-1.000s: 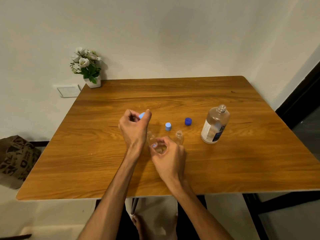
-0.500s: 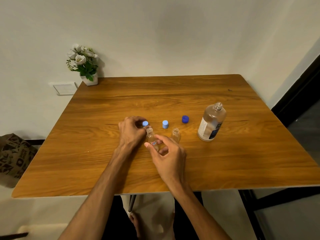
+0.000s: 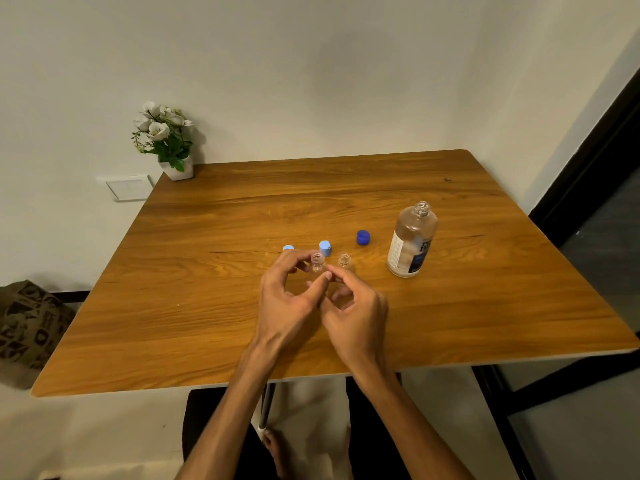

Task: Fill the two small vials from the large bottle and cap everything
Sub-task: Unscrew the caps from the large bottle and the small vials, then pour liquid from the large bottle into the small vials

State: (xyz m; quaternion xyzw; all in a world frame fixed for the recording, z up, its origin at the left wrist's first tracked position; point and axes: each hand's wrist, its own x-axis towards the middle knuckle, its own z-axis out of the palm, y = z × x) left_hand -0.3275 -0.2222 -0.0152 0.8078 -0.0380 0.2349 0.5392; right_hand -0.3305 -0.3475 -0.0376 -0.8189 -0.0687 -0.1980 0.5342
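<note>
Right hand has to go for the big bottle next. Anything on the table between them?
Nothing visible does. The second vial stands just beyond the right hand, left of the line to the large bottle; the dark blue cap sits farther back.

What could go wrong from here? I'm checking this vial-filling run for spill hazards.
1. The large bottle stands uncapped with liquid in it; a bump from the right hand could tip it.
2. Both small vials are open and light, so either could easily topple.
3. Three loose caps could roll off.
</note>
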